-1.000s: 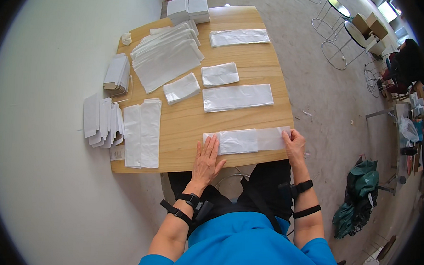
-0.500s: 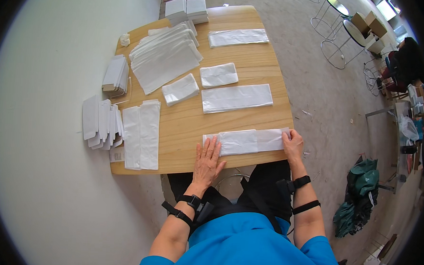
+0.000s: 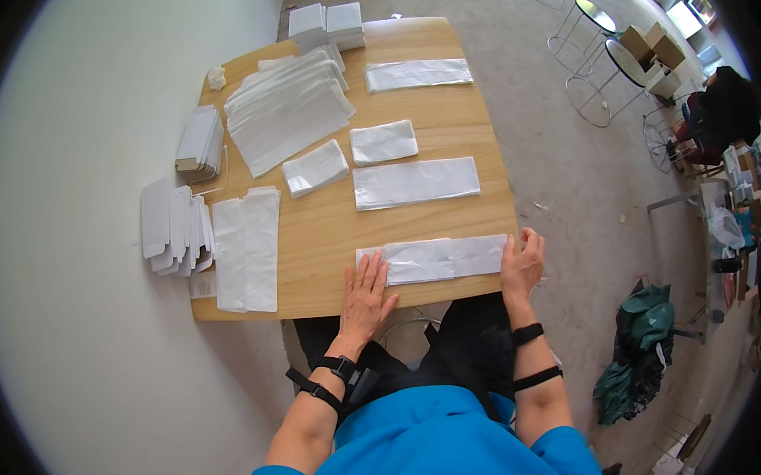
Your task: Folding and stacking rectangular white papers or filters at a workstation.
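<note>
A long white folded plastic sleeve, thin and slightly wrinkled, lies flat along the near edge of the table. A seam or overlap crosses it around the middle. My left hand rests on its left end, fingers stretched out and lying flat. At the opposite end is my right hand, by the table's right edge. Its thumb side meets the sleeve's end, while the loosely bent fingers stand apart from the thumb and point up past the edge. Beyond, another long white folded sleeve lies roughly parallel.
The wooden table also bears a fanned stack of white sheets, small folded packets, upright long sleeves and flattened white boxes by the wall. White boxes stand at the far edge. Green bags lie on the floor.
My right hand has loosened from the sleeve's right end, its fingers lifting outward. My left hand stays flat in place. The whole view has shifted slightly.
</note>
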`<state>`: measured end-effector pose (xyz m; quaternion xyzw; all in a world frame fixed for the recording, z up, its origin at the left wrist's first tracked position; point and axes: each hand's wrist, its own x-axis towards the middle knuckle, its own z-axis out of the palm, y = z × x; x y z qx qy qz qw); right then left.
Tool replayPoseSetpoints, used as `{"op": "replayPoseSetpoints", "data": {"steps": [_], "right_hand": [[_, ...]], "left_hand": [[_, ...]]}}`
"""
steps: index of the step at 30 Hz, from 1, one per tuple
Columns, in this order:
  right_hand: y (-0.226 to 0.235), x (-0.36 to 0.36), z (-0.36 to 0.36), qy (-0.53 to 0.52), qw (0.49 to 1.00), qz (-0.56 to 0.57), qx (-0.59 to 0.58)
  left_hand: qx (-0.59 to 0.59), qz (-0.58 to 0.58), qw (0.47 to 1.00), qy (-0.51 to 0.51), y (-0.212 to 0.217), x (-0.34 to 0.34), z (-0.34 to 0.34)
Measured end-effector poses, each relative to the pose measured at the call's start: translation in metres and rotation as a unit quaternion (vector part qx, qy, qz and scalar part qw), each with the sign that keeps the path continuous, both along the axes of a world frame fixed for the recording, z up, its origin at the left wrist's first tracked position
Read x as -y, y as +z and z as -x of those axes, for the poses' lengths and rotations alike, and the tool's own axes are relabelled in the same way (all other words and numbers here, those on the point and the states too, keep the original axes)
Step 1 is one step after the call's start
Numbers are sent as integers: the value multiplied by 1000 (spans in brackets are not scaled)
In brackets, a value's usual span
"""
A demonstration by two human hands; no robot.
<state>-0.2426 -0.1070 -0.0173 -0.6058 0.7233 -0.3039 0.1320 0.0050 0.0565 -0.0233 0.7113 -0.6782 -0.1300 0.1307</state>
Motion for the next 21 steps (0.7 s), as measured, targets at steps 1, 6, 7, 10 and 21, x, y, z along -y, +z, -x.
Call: {"op": "replayPoseSetpoints", "data": {"steps": [1, 6, 7, 10, 21], "right_hand": [[10, -4, -8, 48, 994, 97, -16], [24, -60, -88, 283, 922, -83, 252], [15, -67, -101, 282, 922, -82, 254], [-8, -74, -123, 272, 886, -158, 342], [-19, -77, -131, 211, 901, -216, 311]], "left_hand": [[-1, 1, 1000, -1, -1, 0, 0], [3, 12, 1000, 7, -4, -2, 0], [5, 13, 1000, 6, -4, -1, -1], [-2, 8, 1000, 0, -6, -1, 1], [-48, 110, 990, 78, 6, 1, 0]]}}
